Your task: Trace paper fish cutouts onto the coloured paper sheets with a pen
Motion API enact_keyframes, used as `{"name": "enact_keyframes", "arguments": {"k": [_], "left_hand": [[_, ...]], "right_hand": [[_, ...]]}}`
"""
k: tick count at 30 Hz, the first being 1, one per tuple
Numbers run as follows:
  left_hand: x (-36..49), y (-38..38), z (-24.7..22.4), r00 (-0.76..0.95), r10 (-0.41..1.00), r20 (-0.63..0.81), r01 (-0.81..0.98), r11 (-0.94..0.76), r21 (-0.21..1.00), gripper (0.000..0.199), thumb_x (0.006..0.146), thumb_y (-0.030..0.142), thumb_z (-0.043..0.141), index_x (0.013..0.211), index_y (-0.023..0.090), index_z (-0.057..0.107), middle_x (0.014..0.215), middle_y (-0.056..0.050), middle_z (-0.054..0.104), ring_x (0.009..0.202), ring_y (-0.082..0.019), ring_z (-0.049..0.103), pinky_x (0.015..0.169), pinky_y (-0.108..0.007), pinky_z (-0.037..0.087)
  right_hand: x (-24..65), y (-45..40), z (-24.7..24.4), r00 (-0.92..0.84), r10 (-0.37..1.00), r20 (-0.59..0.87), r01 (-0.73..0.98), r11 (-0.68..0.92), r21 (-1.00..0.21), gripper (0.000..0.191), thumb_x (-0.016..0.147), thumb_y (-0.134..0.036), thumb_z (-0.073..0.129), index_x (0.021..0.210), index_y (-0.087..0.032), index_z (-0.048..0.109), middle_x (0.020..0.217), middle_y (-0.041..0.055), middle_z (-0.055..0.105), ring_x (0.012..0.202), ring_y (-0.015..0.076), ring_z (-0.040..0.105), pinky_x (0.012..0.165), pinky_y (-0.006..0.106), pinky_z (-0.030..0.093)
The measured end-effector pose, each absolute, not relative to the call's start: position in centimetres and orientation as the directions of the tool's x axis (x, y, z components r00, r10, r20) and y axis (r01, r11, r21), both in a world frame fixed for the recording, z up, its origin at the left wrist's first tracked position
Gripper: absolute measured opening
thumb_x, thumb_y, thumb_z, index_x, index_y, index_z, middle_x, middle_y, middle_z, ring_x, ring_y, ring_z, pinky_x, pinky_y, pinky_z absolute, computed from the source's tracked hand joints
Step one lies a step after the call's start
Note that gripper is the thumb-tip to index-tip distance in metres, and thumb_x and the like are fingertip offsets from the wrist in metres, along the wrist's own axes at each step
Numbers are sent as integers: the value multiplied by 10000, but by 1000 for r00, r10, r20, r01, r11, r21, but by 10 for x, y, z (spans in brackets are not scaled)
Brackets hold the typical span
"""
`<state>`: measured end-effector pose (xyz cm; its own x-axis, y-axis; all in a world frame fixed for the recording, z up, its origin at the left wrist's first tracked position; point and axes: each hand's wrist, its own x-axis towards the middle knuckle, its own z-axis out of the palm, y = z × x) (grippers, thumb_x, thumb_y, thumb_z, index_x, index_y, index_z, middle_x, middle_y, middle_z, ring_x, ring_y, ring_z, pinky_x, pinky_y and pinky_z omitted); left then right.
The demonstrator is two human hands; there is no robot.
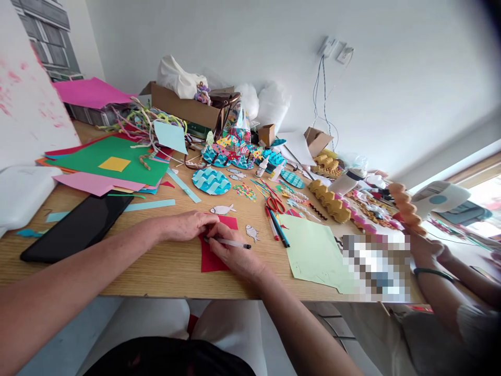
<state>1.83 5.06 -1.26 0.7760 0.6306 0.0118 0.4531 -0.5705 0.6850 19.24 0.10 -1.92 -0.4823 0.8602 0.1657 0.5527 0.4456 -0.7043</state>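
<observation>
Counter: one wooden top (164,274) against a pale wall (250,42), crowded from end to end.
Red paper: one sheet (213,261) near the front edge, in front of the seated person, partly covered by both hands.
Hands at the red paper: two; the left hand (188,225) rests with its fingers bent at the sheet, and I cannot tell whether they pinch anything; the right hand (237,257) has its fingers closed around a pen.
Pen in use: one, pale-barrelled (230,243), slanting above the red paper.
Fish cutouts: I count four pale ones: one just beyond the left hand (222,209), one right of the red paper (252,233), two farther back (235,174).
Other pens: two, side by side, one red and white (272,224), one teal (278,228).
Scissors: one red-handled pair (275,204), near those pens.
White bottles: two (262,167), upright.
Pale green sheet: one (315,250), right of the pens.
Left side: a black tablet-like slab (78,227), and a stack topped by green paper (82,162) with one yellow piece (114,164).
Back: an open cardboard box (180,107) with a white bag (176,78).
Neighbour: a co-worker's hands (427,248) at right, gripping a wavy orange strip (406,209).
In the way: pixelation hides one patch of counter.
</observation>
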Motion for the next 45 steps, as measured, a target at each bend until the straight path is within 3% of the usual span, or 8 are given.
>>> {"name": "enact_keyframes", "arguments": {"k": [17, 28, 40, 45], "left_hand": [[18, 52, -16, 786, 617, 30, 425, -576, 699, 138, 748, 94, 371, 720, 194, 463, 667, 25, 493, 623, -129, 460, 565, -209, 333], [17, 54, -21, 821, 570, 37, 361, -568, 739, 131, 737, 102, 458, 783, 202, 528, 754, 30, 578, 710, -134, 529, 653, -217, 375], [21, 50, -18, 815, 579, 22, 378, -561, 736, 101, 755, 116, 515, 796, 188, 571, 694, 49, 563, 645, -108, 514, 604, -194, 362], [20, 52, -23, 832, 551, 66, 343, -604, 719, 160, 749, 76, 495, 810, 188, 592, 763, 34, 604, 716, -118, 535, 669, -200, 378]], "right_hand": [[195, -1, -13, -519, 844, 137, 515, 437, -737, 76, 763, -134, 470, 784, -196, 508, 705, -26, 544, 616, 104, 478, 585, 203, 368], [200, -3, -8, -516, 848, 118, 532, 426, -731, 122, 741, -101, 478, 780, -173, 570, 706, -13, 571, 621, 103, 488, 606, 209, 383], [212, -6, 1, -501, 865, 33, 643, 397, -655, 128, 716, -82, 478, 740, -190, 543, 647, -37, 538, 580, 98, 464, 540, 195, 340], [214, -7, 1, -500, 865, 48, 648, 410, -641, 135, 705, -84, 476, 724, -204, 534, 648, -39, 547, 587, 104, 471, 552, 199, 348]]}}
